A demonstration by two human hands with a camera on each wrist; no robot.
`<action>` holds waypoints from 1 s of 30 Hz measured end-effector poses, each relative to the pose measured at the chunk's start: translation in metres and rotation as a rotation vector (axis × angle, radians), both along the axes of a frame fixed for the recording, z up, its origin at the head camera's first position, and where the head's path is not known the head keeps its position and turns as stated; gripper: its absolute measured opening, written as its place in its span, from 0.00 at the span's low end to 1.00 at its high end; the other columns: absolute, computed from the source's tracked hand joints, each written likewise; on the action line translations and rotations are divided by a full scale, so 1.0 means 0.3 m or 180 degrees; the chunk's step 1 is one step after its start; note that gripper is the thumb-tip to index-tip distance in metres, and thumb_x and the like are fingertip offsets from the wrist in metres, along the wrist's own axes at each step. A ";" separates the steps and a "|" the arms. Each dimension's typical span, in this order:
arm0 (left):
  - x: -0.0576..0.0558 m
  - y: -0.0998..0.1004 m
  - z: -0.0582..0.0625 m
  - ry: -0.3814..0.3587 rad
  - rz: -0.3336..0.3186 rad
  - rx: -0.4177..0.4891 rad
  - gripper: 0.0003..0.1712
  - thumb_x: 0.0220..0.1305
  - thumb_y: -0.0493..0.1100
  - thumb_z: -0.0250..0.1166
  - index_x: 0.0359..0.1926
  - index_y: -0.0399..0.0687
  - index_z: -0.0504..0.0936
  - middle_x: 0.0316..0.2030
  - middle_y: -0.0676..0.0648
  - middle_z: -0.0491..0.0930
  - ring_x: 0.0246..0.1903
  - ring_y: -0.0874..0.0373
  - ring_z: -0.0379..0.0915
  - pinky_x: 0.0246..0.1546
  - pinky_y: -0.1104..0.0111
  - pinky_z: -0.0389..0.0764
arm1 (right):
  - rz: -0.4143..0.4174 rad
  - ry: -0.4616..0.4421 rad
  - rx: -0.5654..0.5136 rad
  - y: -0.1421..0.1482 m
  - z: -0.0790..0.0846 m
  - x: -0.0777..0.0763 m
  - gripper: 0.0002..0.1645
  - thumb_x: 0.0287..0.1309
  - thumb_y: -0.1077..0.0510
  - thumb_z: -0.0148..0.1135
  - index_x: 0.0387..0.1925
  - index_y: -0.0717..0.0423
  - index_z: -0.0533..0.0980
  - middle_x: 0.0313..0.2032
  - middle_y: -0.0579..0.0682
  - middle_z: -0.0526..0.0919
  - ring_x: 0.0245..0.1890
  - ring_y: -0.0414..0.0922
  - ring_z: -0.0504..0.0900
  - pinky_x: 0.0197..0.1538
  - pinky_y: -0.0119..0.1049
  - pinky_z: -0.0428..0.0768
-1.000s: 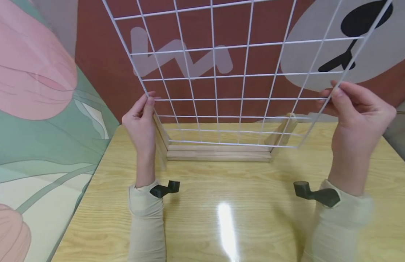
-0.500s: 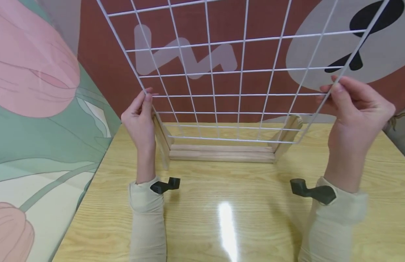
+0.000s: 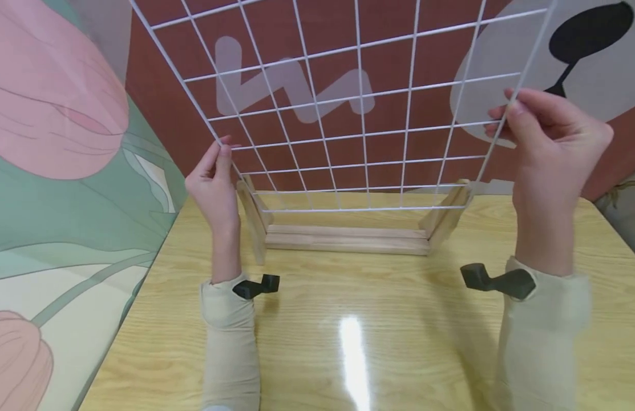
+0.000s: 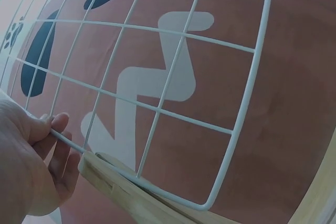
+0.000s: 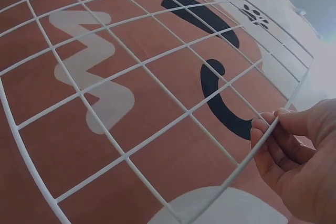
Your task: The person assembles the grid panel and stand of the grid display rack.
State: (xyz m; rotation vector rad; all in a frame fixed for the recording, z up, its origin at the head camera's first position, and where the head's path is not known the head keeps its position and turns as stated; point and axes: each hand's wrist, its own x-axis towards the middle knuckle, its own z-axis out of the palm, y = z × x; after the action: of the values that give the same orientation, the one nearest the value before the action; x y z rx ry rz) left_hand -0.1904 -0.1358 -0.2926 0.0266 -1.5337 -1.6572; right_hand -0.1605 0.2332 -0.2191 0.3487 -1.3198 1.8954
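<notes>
A white wire grid panel (image 3: pixel 363 209) is held up in front of me, leaning over a wooden stand (image 3: pixel 348 242) on the table. My left hand (image 3: pixel 214 191) pinches the panel's left side wire between thumb and fingers. On the opposite side wire, my right hand (image 3: pixel 553 142) has the same kind of pinch, somewhat higher. The panel's lower edge appears between the stand's two uprights, above its crossbar; whether it touches them I cannot tell. In the left wrist view, a wooden upright (image 4: pixel 121 187) lies close beside the panel's wire (image 4: pixel 244 103). The panel's top is out of the head view.
The light wood-grain table (image 3: pixel 317 342) extends in front of the stand. A printed backdrop (image 3: pixel 158 103) hangs behind the table, and a floral one (image 3: pixel 50 228) is at the left. Each wrist carries a black mount (image 3: pixel 502 282) on its beige sleeve.
My right hand has risen and shifted slightly left, lifting the panel's right side. My left hand has moved a little up and left. The panel's lower edge sits higher over the stand.
</notes>
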 end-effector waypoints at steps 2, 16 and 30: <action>-0.002 -0.004 0.000 -0.0037 -0.0013 0.0099 0.11 0.73 0.39 0.68 0.47 0.36 0.91 0.33 0.54 0.89 0.19 0.65 0.63 0.21 0.75 0.61 | 0.0129 -0.0032 -0.0064 -0.007 0.019 -0.014 0.10 0.58 0.75 0.70 0.39 0.83 0.82 0.29 0.64 0.87 0.26 0.51 0.85 0.38 0.34 0.86; -0.007 -0.008 -0.008 0.0047 -0.0155 0.0363 0.13 0.74 0.39 0.66 0.49 0.35 0.90 0.35 0.50 0.88 0.24 0.63 0.68 0.32 0.71 0.74 | 0.0230 -0.0164 0.0341 -0.010 0.117 -0.047 0.07 0.60 0.73 0.70 0.38 0.78 0.84 0.27 0.59 0.87 0.23 0.48 0.83 0.39 0.30 0.83; -0.013 0.004 0.029 0.0377 -0.0256 0.0531 0.10 0.73 0.36 0.66 0.48 0.38 0.90 0.36 0.46 0.90 0.36 0.55 0.80 0.46 0.67 0.80 | 0.0344 -0.0219 0.0255 0.027 0.119 -0.060 0.10 0.57 0.73 0.72 0.40 0.80 0.83 0.31 0.62 0.88 0.26 0.51 0.85 0.40 0.31 0.85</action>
State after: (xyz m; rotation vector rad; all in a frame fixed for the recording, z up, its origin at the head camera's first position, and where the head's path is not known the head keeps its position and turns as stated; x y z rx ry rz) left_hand -0.1944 -0.1347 -0.2838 -0.0440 -1.3206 -1.8141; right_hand -0.1785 0.2414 -0.1834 0.4058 -1.4515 1.9628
